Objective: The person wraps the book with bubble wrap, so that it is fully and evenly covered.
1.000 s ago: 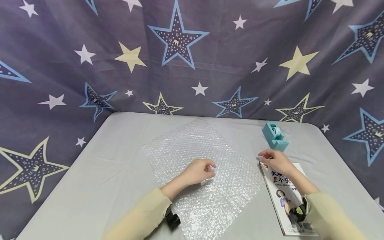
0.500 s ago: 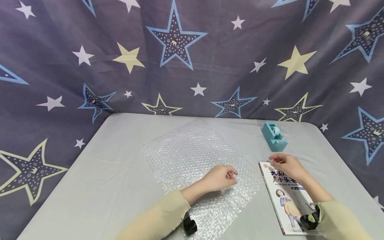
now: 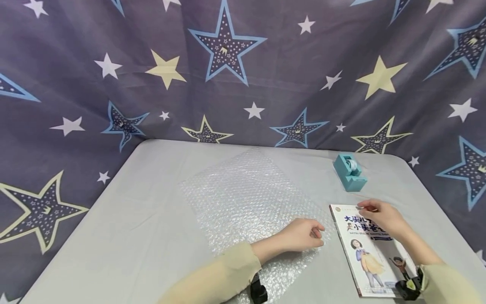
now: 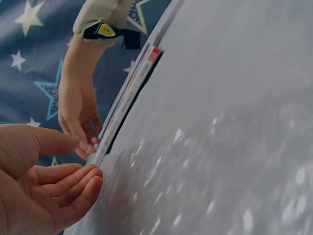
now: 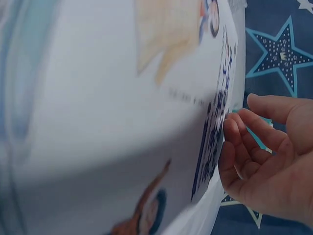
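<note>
A paperback book (image 3: 376,257) with a white illustrated cover lies flat at the right of the table. My right hand (image 3: 385,217) is over its top edge, fingers loosely bent with nothing between them; in the right wrist view the fingertips (image 5: 230,128) are close to the cover, and contact cannot be told. A sheet of bubble wrap (image 3: 243,194) is spread in the middle. Above its right corner is my left hand (image 3: 301,235), fingers relaxed and holding nothing, a short way left of the book. The left wrist view shows the book's spine (image 4: 129,100) beyond that hand.
Behind the book stands a teal tape dispenser (image 3: 349,175) with a roll of tape in it. A grey cloth covers the table (image 3: 144,211). A dark curtain (image 3: 265,76) with stars hangs behind and at both sides.
My left hand has moved right across the bubble wrap toward the book. My right hand has slid right along the book's top edge, uncovering more of the cover. Book and wrap have stayed put.
</note>
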Demonstrator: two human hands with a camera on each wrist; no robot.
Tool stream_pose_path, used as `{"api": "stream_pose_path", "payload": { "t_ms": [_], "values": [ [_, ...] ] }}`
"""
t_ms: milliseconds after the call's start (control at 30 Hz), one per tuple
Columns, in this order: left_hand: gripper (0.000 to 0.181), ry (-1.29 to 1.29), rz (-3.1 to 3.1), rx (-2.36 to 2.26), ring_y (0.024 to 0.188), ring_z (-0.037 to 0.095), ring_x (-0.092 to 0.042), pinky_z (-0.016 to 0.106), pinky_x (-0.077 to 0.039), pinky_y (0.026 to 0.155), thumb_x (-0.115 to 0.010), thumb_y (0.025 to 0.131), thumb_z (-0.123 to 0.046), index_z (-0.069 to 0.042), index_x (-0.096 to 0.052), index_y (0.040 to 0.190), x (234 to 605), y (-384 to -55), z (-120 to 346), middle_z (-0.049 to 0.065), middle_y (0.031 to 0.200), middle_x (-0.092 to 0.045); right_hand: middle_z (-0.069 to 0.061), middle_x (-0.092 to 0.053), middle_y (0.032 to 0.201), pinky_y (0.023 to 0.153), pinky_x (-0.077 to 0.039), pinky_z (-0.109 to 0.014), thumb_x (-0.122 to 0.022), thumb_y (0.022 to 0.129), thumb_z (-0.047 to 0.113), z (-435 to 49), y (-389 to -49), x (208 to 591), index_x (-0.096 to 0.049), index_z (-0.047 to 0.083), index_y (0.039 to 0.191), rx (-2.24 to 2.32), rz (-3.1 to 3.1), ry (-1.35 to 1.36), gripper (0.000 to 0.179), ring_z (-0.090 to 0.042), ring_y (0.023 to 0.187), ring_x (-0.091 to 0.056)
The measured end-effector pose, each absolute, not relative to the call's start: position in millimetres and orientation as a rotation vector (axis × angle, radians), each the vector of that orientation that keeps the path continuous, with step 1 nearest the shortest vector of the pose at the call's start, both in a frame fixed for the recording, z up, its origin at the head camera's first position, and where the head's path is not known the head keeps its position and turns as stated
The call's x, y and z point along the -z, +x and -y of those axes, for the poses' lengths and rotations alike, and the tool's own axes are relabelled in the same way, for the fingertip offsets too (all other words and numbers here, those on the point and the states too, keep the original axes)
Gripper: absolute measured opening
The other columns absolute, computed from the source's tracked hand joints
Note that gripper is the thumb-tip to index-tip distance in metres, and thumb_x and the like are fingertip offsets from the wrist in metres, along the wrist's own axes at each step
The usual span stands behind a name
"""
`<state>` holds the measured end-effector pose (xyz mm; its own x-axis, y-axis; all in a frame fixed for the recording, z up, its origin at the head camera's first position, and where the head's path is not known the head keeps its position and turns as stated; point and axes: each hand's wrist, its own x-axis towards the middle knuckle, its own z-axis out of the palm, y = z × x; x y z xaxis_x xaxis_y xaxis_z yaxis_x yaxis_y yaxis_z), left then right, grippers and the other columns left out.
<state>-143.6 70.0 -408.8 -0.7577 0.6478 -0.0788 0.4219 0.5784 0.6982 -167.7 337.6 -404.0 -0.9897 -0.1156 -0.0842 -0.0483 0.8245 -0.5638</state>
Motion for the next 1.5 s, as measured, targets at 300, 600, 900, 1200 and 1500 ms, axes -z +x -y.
{"api": "stream_pose_path", "payload": {
  "t_ms": [300,600,900,1200,1500],
  "values": [
    [0.041,0.779,-2.462,-0.955,0.081,-0.003,-0.058,0.011,-0.042,0.075,-0.067,0.078,-0.028,-0.015,-0.059,0.116,413.0,-133.9,-94.1,-0.011,0.096,-0.066,-0.017,-0.062,0.096,0.067,-0.041,-0.031,-0.055,0.089,0.020,-357.5,-157.2,406.6,-0.059,-0.005,0.108,0.811,-2.933,-0.058,0.032,-0.019,0.082,-0.054],
    [0.046,0.649,-2.394,-1.042,0.082,-0.001,-0.060,0.013,-0.045,0.069,-0.068,0.076,-0.026,-0.013,-0.057,0.119,412.7,-122.6,-109.7,-0.007,0.104,-0.065,-0.027,-0.058,0.100,0.062,-0.045,-0.031,-0.057,0.087,0.019,-369.6,-148.5,406.6,-0.055,-0.010,0.110,0.808,-2.900,0.069,0.037,-0.033,0.087,-0.055],
    [0.050,0.570,-2.349,-1.138,0.075,-0.002,-0.058,0.013,-0.044,0.059,-0.068,0.076,-0.026,-0.013,-0.053,0.123,414.0,-114.1,-116.4,-0.006,0.113,-0.062,-0.026,-0.056,0.097,0.069,-0.045,-0.042,-0.059,0.084,0.021,-382.6,-146.3,403.9,-0.050,-0.013,0.113,0.775,-2.867,0.114,0.045,-0.033,0.087,-0.053],
    [0.049,0.600,-2.388,-1.110,0.067,-0.003,-0.053,0.013,-0.042,0.055,-0.067,0.078,-0.027,-0.014,-0.054,0.123,415.0,-109.4,-118.7,-0.009,0.093,-0.063,-0.020,-0.055,0.094,0.061,-0.044,-0.028,-0.061,0.084,0.023,-390.8,-143.8,409.0,-0.041,-0.017,0.118,0.839,-2.767,0.179,0.057,-0.017,0.077,-0.050],
    [0.046,0.517,-2.350,-1.191,0.068,-0.001,-0.055,0.015,-0.044,0.056,-0.066,0.078,-0.027,-0.014,-0.055,0.121,414.9,-106.8,-119.1,-0.007,0.089,-0.064,-0.030,-0.053,0.100,0.062,-0.047,-0.029,-0.062,0.081,0.028,-388.7,-145.3,410.0,-0.040,-0.017,0.118,0.864,-2.695,0.302,0.062,-0.026,0.083,-0.054]
  ]
}}
